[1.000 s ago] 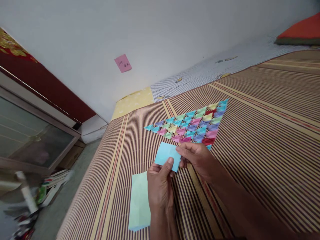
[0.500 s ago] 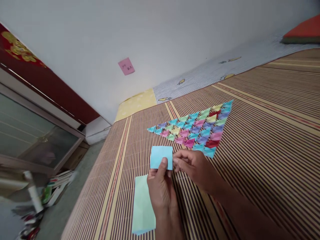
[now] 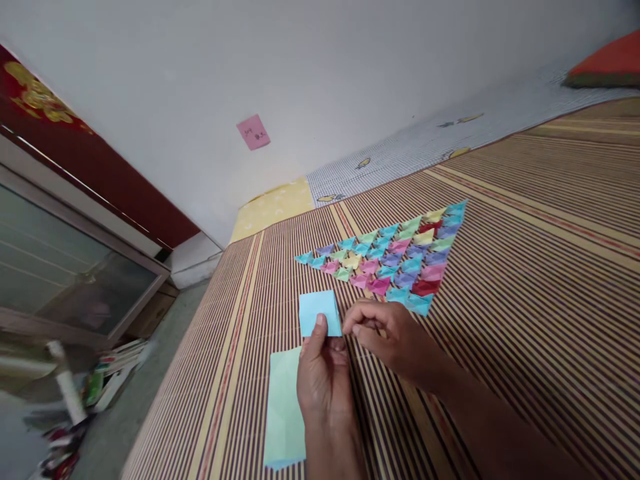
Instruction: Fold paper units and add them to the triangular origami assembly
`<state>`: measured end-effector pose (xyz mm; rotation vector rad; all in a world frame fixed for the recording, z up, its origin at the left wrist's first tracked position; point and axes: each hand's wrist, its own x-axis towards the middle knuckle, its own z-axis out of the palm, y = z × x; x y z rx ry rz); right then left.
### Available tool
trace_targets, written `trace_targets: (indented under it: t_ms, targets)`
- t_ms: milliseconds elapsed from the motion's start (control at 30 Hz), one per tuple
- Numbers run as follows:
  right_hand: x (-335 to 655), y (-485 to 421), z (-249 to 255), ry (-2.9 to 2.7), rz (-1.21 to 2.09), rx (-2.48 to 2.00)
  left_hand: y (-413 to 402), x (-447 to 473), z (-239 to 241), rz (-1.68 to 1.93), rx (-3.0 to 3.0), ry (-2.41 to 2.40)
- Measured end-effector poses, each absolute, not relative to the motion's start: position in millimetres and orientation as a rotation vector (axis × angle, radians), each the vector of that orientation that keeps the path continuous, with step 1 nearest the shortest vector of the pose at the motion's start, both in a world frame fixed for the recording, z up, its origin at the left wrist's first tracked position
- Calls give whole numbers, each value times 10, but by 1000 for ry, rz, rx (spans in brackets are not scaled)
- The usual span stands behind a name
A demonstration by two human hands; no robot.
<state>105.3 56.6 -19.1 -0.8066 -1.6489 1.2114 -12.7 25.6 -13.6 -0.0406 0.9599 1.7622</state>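
Observation:
My left hand pinches a small light blue paper square by its lower edge, thumb on top. My right hand hovers just right of that paper, fingers curled together near its right edge; whether they touch it I cannot tell. Under my left hand a pale green sheet lies flat on the striped bamboo mat. Beyond the hands, a triangle of several small coloured folded paper pieces rests on the mat.
A white wall with a pink sticky note rises behind the mat. A checked cloth and a yellow patch border the mat's far edge. An orange cushion sits far right. A glass-fronted cabinet and floor clutter stand at left.
The blue paper has turned and become narrower between my hands. My right hand has slid off its top edge to its right side. The view shifted slightly.

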Motion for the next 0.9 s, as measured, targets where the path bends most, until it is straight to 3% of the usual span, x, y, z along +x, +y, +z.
trace_targets:
  t_ms: [900]
  targets:
    - [1023,579,-233,-1618,1211,-847,233,-39,-178,1818,58,968]
